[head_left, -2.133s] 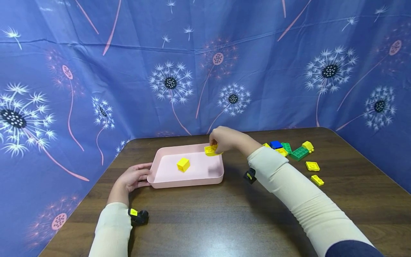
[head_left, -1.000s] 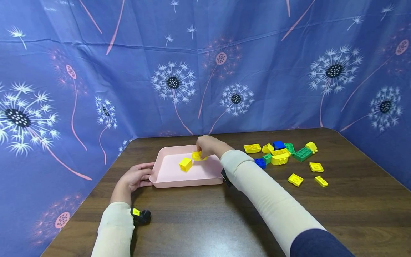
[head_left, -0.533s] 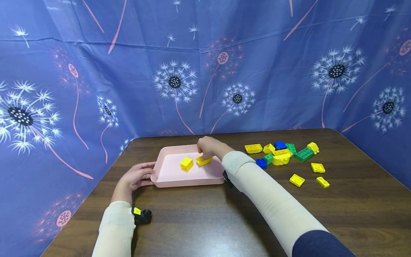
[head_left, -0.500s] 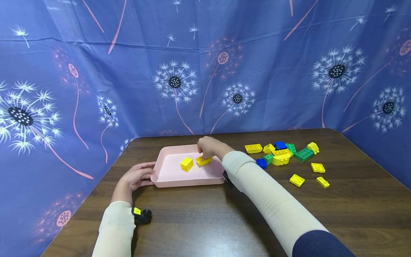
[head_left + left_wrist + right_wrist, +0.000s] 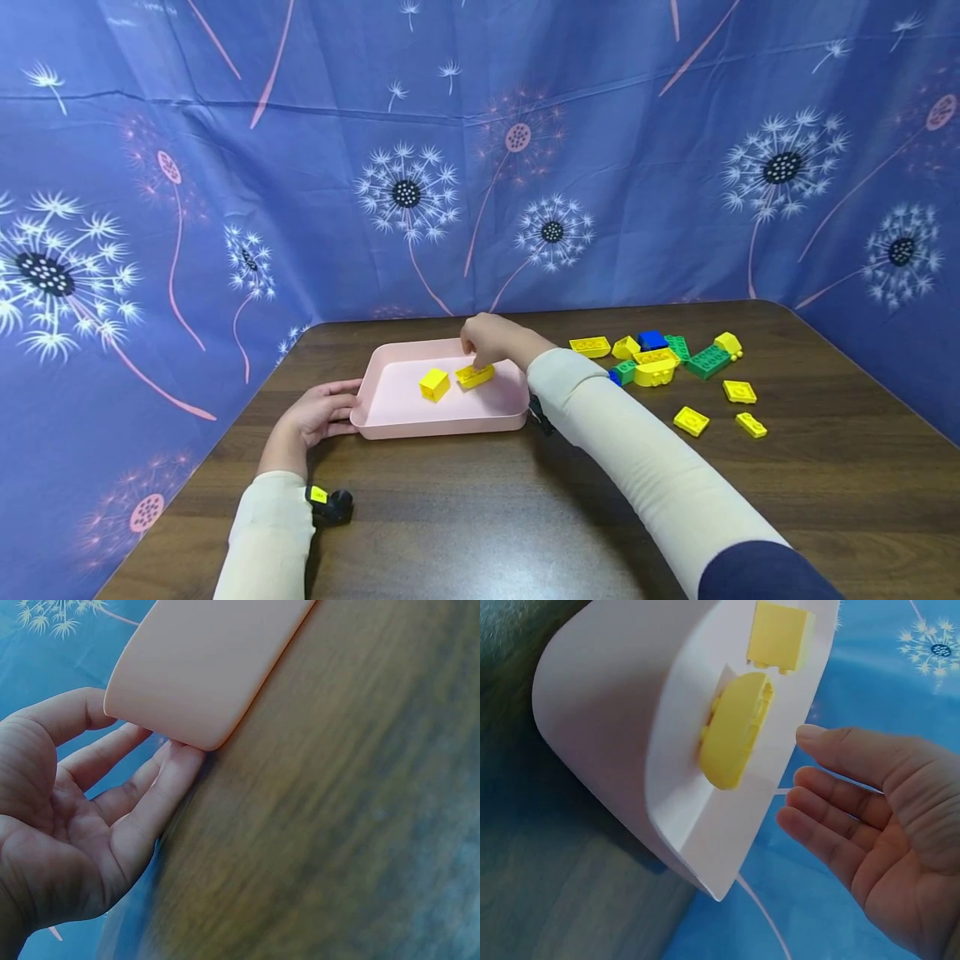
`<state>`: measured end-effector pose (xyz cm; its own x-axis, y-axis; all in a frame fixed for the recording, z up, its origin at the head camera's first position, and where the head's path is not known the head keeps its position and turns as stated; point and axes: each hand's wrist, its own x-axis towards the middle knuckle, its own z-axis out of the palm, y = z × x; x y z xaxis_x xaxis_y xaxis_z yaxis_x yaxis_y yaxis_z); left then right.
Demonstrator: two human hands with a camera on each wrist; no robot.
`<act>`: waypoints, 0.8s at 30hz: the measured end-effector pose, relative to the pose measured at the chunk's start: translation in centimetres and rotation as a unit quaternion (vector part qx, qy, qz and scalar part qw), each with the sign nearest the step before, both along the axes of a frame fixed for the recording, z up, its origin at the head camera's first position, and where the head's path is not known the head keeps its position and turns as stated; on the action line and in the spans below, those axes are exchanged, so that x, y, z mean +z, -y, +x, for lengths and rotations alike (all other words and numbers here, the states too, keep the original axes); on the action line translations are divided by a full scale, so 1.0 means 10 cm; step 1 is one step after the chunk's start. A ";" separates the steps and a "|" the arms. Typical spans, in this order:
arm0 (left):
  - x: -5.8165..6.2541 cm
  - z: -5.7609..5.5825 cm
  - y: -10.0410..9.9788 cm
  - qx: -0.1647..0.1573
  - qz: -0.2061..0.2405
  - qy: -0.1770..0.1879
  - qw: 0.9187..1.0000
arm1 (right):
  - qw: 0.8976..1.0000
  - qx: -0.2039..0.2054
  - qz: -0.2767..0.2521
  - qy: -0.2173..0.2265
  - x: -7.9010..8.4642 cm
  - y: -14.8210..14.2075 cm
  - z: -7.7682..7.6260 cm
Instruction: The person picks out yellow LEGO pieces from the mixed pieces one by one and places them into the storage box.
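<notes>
A pink tray (image 5: 442, 428) rests on the table, with two yellow toy bricks inside. One is a boxy brick (image 5: 434, 385); to its right lies a longer brick with rounded ends (image 5: 475, 377). My right hand (image 5: 491, 336) hovers over the tray's back right part, overlapping the longer brick in the head view. In the right wrist view, the hand (image 5: 877, 825) has loosely bent fingers and holds nothing, with a gap between it and the long brick (image 5: 735, 731). Extended fingers of my left hand (image 5: 318, 412) touch the tray's left end wall, as the left wrist view confirms.
Right of the tray lies a cluster of bricks: yellow ones (image 5: 656, 372), a blue one (image 5: 652, 340) and green ones (image 5: 708, 361). Several flat yellow pieces (image 5: 691, 421) lie nearer the front. A patterned blue cloth (image 5: 465, 250) hangs behind the wooden table (image 5: 450, 508).
My right hand carried the longer yellow brick leftward into the tray, set it beside the boxy brick and let go. It has since lifted slightly. My left hand stays at the tray.
</notes>
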<state>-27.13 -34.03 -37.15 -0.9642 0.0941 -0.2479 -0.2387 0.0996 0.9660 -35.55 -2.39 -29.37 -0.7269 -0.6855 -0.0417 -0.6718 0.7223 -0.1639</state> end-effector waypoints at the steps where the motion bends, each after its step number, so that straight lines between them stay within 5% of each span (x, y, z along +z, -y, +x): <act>1: 0.00 0.00 0.00 0.000 0.000 0.000 1.000 | 1.000 0.004 -0.001 -0.002 0.01 -0.01 0.00; 24: -0.02 -0.01 0.02 -0.007 0.016 -0.005 1.000 | 0.990 0.077 -0.102 -0.058 0.20 -0.78 0.45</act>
<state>-27.19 -34.25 -37.35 -0.9653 0.1143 -0.2349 -0.2278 0.0722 0.9710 -31.02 5.41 -27.33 -0.6053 -0.7736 0.1876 -0.7940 0.5701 -0.2111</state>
